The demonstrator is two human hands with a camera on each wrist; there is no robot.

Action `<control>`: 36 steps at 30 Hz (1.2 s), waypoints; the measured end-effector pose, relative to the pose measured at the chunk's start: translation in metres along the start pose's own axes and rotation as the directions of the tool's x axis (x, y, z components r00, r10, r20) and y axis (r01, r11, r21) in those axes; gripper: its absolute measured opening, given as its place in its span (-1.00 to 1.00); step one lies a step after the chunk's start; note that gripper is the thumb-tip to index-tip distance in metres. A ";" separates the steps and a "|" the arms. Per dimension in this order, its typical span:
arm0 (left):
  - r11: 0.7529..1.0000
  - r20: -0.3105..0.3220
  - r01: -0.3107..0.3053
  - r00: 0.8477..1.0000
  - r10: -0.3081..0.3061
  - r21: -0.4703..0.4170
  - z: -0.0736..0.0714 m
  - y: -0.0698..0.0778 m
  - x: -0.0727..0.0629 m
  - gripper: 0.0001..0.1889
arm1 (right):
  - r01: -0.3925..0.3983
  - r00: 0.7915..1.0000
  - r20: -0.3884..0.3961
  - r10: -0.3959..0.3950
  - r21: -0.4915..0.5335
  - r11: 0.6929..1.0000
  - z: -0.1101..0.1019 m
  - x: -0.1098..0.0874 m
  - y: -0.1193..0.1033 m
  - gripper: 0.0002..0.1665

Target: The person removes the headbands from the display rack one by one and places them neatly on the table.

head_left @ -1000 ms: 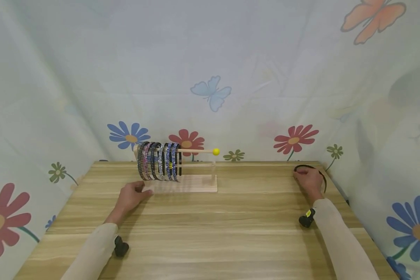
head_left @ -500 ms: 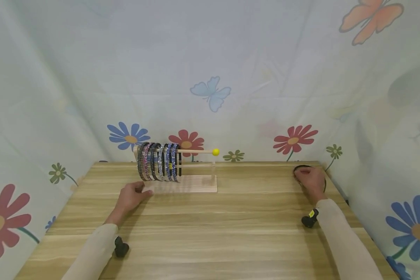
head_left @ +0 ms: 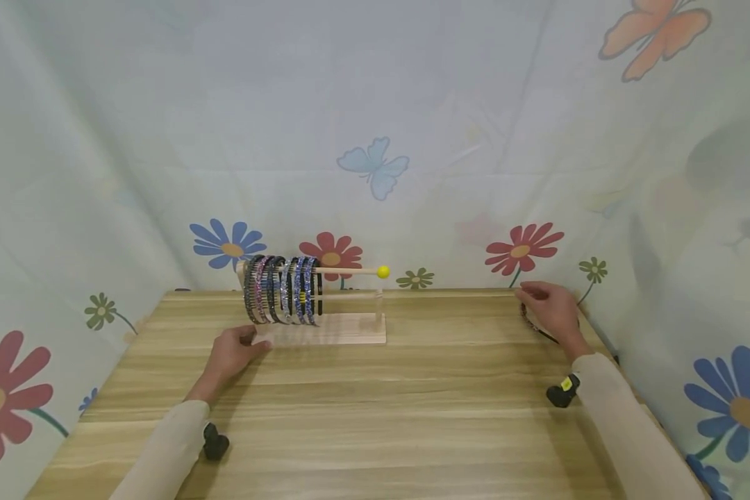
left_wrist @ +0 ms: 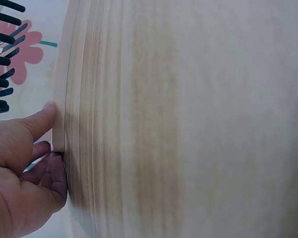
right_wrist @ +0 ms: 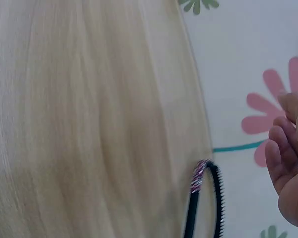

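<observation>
At the left end of a wooden headband stand [head_left: 356,329], my left hand [head_left: 231,353] holds the base, with the thumb on its edge and the other fingers curled at its corner [left_wrist: 59,141]. Several glittery toothed headbands [head_left: 298,292] hang round the stand's rods. Far to the right, my right hand [head_left: 553,311] hovers with loosely bent fingers. Below it a black toothed headband [right_wrist: 192,203], with a pink and silver glitter part, lies near the table's back edge. In the right wrist view the right hand [right_wrist: 293,158] is apart from this headband; in the head view it partly covers it.
The stand's upper rod ends in a yellow ball [head_left: 383,272]. The wood-grain table [head_left: 375,417] backs onto a hanging cloth [head_left: 287,104] printed with flowers and butterflies. A small black device [head_left: 564,392] is on each wrist.
My right hand has let go of the black headband and risen off it. That headband now lies turned, its band showing on the hand's near left side. The left hand stays on the base.
</observation>
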State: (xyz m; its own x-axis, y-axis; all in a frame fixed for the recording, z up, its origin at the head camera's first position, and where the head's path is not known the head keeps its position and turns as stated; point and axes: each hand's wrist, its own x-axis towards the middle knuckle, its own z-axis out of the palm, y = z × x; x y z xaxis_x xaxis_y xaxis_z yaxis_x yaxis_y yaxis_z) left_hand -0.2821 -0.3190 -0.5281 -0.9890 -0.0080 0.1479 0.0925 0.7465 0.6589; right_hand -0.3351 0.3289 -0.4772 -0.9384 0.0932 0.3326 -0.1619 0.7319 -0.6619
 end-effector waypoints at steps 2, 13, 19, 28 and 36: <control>1.000 -0.003 -0.009 1.000 0.009 -0.006 0.001 -0.002 0.000 -0.65 | 0.022 1.000 0.020 -0.022 0.003 1.000 -0.001 0.000 -0.007 -0.42; 1.000 -0.006 -0.018 1.000 0.018 -0.012 0.003 -0.005 -0.002 -0.64 | 0.161 0.985 0.050 -0.167 0.106 0.981 0.001 -0.004 -0.055 -0.47; 1.000 -0.003 -0.010 1.000 0.010 -0.021 0.003 -0.004 -0.002 -0.64 | 0.202 0.976 0.039 -0.214 0.203 0.958 0.008 -0.008 -0.087 -0.52; 1.000 -0.002 -0.003 1.000 0.003 -0.022 0.003 -0.002 -0.002 -0.61 | 0.247 0.959 0.067 -0.275 0.275 0.929 0.019 -0.013 -0.129 -0.55; 1.000 -0.008 -0.011 1.000 0.011 -0.006 0.000 0.000 0.000 -0.65 | 0.294 0.933 0.093 -0.347 0.356 0.887 0.038 -0.011 -0.173 -0.59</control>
State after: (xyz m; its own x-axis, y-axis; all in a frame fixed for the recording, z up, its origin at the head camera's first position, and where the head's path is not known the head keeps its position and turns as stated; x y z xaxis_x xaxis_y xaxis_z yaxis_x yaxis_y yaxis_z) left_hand -0.2820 -0.3189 -0.5282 -0.9870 -0.0053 0.1608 0.1039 0.7424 0.6619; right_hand -0.3083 0.1756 -0.3916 -0.8482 -0.2298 0.4773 -0.5281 0.4362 -0.7286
